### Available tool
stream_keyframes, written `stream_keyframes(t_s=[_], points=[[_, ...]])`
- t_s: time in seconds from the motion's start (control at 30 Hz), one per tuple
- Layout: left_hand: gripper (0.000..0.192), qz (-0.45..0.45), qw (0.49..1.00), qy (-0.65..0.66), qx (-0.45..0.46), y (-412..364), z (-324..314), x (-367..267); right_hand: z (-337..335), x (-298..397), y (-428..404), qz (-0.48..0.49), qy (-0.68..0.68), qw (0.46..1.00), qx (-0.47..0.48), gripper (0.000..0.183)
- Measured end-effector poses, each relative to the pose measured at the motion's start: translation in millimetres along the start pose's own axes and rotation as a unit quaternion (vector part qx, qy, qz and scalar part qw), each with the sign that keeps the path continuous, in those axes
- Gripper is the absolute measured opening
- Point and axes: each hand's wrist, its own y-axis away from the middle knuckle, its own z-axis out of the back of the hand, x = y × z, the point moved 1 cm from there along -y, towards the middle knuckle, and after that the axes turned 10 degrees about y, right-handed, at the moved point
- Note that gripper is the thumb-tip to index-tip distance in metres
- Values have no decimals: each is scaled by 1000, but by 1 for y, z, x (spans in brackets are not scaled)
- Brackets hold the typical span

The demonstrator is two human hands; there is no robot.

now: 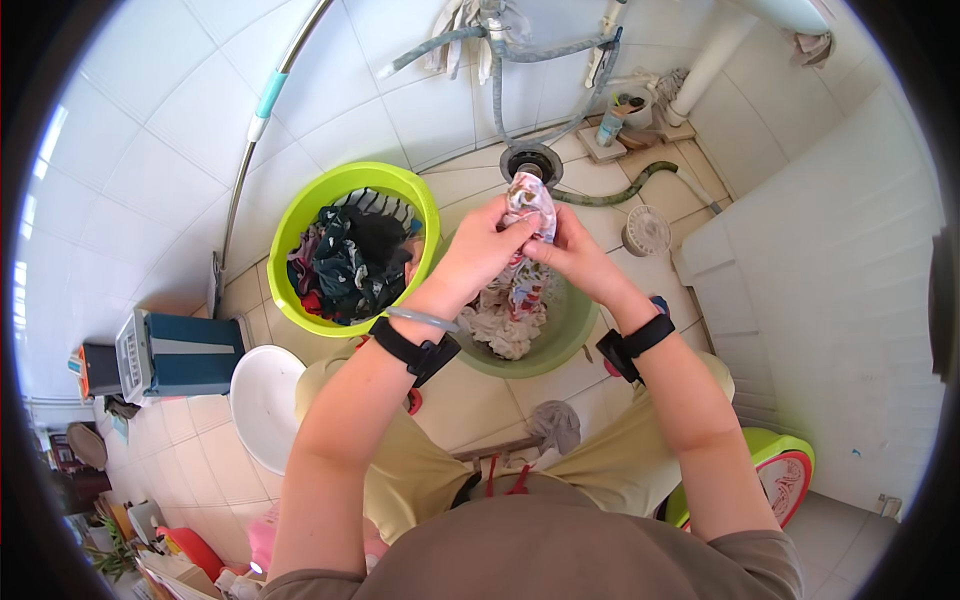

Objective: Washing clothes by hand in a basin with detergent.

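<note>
My left hand [487, 244] and my right hand [571, 244] pinch a wet white cloth with a coloured print [529, 199] between them, thumbs nearly meeting. Its lower part hangs into a green plastic basin [525, 367] on the floor. In that basin lies a bunched whitish cloth [506, 326] in water. Left of it stands a lime-green tub [279, 262] with dark clothes [356, 255] and a striped piece. My forearms hide part of the basin's sides.
A floor drain [531, 163] with hoses lies beyond the basin. A round drain strainer [647, 230] is at right, near a white ribbed panel [817, 247]. A white basin [266, 409], a blue bin [195, 352] and a mop pole [247, 165] stand at left.
</note>
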Motion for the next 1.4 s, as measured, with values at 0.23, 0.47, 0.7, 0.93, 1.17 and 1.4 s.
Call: stream_keyframes(t_s=[0.23, 0.47, 0.7, 0.93, 1.17, 1.4], points=[[17, -35, 996, 72, -44, 9, 7, -36, -2, -36, 15, 56, 224, 970, 71, 19], [11, -33, 987, 115, -109, 2, 32, -29, -7, 3, 3, -189, -191, 963, 9, 24], [13, -16, 989, 80, -125, 0, 30, -13, 3, -15, -5, -107, 138, 978, 113, 25], [23, 99, 990, 75, -63, -1, 14, 15, -17, 10, -5, 3, -13, 998, -66, 45], [23, 118, 961, 245, -41, -5, 10, 11, -11, -5, -11, 64, 59, 995, -44, 41], [29, 264, 901, 336, -74, -2, -8, 41, -23, 21, -13, 0, -91, 986, -142, 13]])
